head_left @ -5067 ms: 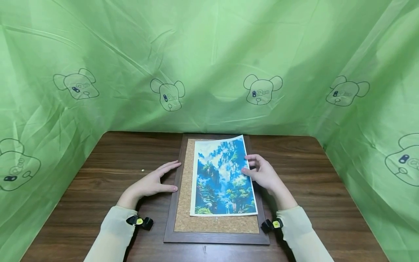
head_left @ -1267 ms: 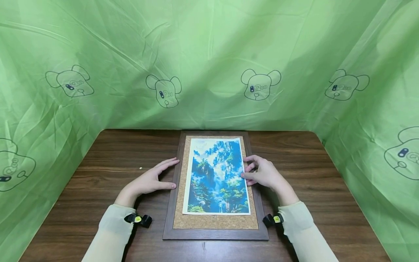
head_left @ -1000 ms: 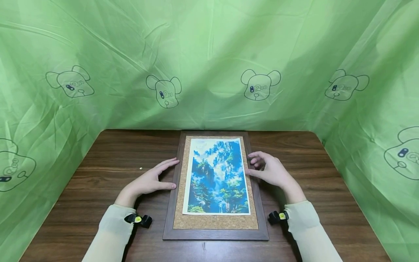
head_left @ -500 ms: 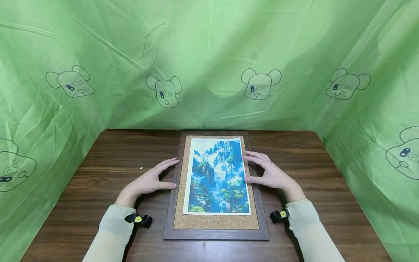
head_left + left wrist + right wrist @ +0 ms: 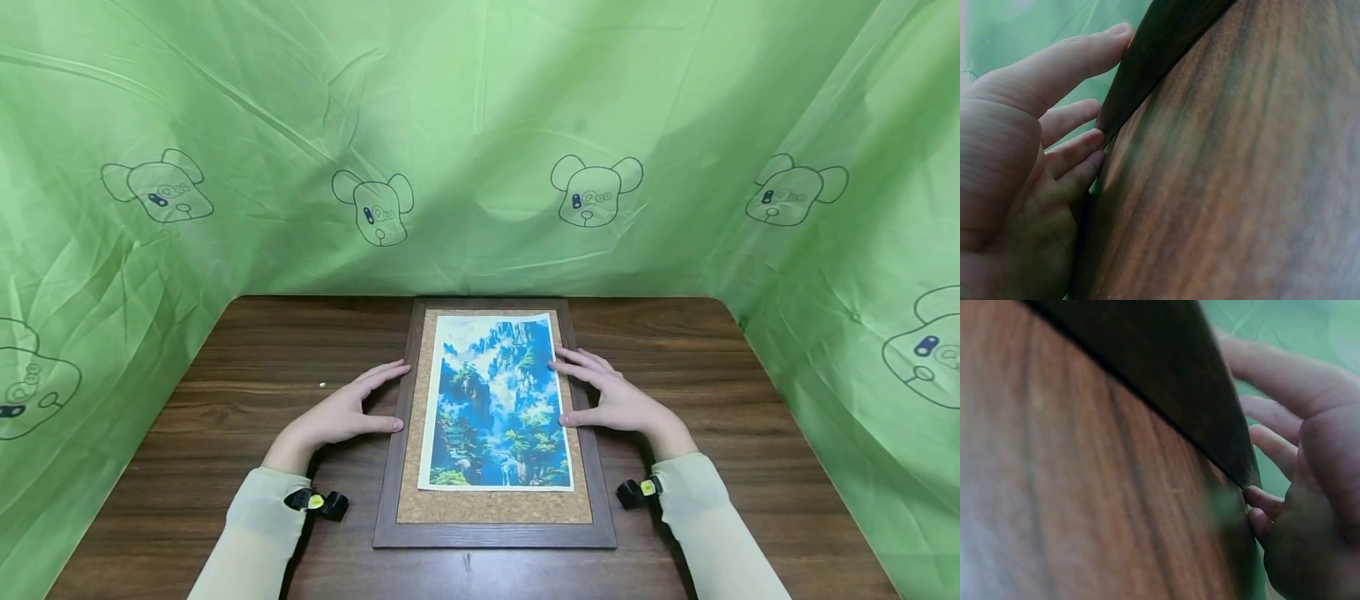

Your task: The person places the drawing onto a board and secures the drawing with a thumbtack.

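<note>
A dark wood-framed cork board (image 5: 495, 507) lies flat on the table. On its cork rests a printed blue-green mountain landscape (image 5: 495, 400), fairly straight, with a strip of bare cork below it. My left hand (image 5: 330, 421) touches the frame's left side, thumb and fingers spread. From the right, my right hand (image 5: 618, 400) reaches over the frame, its fingertips at the print's right edge and its thumb lower down. In the left wrist view the left hand (image 5: 1029, 175) lies along the frame's side (image 5: 1154, 56). The right wrist view shows the right hand (image 5: 1316, 462) beside the frame (image 5: 1166, 369).
The brown wood-grain table (image 5: 247, 358) runs back to a green cloth backdrop (image 5: 480, 125) printed with bear heads. A tiny pale round bit (image 5: 323, 385) lies left of the board. Each wrist wears a small black camera (image 5: 636, 493).
The print has come down from a tilted, raised position to lie flat and straighter, slightly leftward. My right hand let go of it, drew back, then returned with fingers extended. The left hand stays put.
</note>
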A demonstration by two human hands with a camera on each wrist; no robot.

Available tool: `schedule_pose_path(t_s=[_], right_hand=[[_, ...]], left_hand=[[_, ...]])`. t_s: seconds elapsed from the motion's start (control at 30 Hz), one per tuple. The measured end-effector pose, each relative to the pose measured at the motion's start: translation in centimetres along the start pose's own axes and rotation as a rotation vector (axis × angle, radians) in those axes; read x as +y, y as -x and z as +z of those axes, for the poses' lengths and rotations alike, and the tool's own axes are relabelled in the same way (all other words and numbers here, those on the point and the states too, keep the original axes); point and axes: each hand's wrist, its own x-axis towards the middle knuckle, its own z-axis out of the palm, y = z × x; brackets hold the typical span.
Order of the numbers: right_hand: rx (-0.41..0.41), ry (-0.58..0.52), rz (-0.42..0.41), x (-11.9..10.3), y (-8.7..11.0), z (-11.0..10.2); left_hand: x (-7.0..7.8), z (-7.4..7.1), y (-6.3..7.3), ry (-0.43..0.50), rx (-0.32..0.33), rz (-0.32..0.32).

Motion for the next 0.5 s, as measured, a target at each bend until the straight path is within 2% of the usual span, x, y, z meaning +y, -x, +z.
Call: schedule_pose_path(t_s=[0.5], right_hand=[[-0.032,-0.036,0.065,-0.41,-0.02,0.02]], left_hand=[[-0.14,0.02,-0.01,-0.004,0.003,-0.002]])
